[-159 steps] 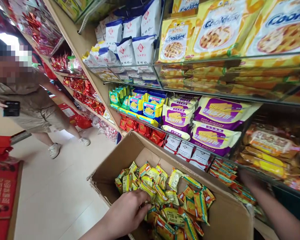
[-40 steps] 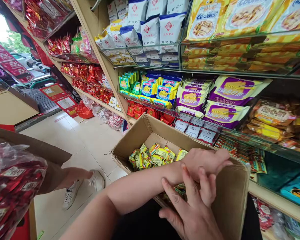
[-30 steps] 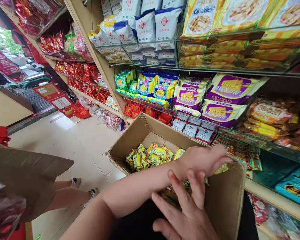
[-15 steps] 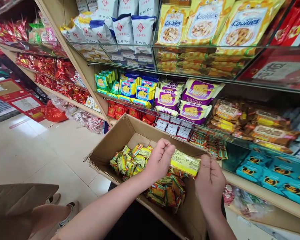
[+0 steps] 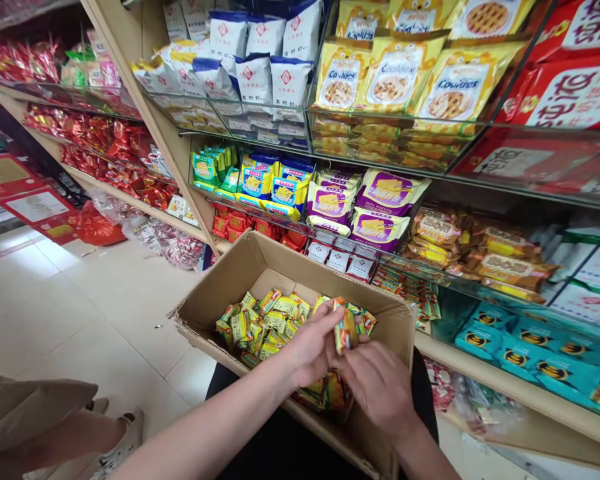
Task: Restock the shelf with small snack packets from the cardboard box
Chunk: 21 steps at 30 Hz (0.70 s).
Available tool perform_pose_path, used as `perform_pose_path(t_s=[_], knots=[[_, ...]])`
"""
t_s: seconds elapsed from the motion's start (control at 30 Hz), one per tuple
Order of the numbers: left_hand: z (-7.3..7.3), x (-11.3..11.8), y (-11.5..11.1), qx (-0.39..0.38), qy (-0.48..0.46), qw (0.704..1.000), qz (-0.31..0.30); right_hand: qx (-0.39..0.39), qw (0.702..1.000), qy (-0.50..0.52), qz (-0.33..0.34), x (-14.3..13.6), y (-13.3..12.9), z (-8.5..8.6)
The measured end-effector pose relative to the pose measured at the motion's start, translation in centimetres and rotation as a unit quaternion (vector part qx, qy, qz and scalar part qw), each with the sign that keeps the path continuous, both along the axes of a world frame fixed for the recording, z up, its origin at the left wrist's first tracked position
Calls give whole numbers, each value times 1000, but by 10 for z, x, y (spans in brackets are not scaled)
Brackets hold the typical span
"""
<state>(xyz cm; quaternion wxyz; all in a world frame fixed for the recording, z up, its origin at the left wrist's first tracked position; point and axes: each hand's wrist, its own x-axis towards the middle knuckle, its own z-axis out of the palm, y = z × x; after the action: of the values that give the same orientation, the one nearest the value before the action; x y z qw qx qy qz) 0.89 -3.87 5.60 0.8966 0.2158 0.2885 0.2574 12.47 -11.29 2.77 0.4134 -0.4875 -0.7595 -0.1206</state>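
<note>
An open cardboard box [image 5: 205, 293] holds many small yellow and orange wrapped snack packets [image 5: 280, 323]. Over it, my left hand [image 5: 313, 347] grips an orange and yellow snack packet [image 5: 346, 330] between thumb and fingers, the packet standing on end. My right hand [image 5: 380, 383] is closed at the lower end of the same packet, its fingertips partly hidden behind the knuckles. Both hands are close together above the right half of the box.
Shelves with glass fronts rise just beyond the box, holding purple soda biscuit packs [image 5: 380, 227], yellow cookie bags [image 5: 393, 77] and turquoise packs [image 5: 520, 353]. A person's leg and shoe [image 5: 125, 440] are at lower left on the tiled floor [image 5: 120, 313]. A red bag [image 5: 97, 223] lies farther back.
My hands were apart, holding a yellow packet stretched flat between them. They have come together lower, and the packet now stands upright with its orange side showing.
</note>
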Motion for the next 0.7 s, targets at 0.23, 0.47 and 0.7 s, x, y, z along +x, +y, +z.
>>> perform_pose_path(t_s=[0.23,0.47,0.7], knots=[[-2,-7,4,-31,-87,996,-7,-103,906,391,-124,-13,-23,-10],[0,-4,-13,158,26,986,-49,-253,775,576,-57,-12,-18,-7],[0,-5,-17,282,115,903,-303,-364,755,542,54,17,-36,-3]])
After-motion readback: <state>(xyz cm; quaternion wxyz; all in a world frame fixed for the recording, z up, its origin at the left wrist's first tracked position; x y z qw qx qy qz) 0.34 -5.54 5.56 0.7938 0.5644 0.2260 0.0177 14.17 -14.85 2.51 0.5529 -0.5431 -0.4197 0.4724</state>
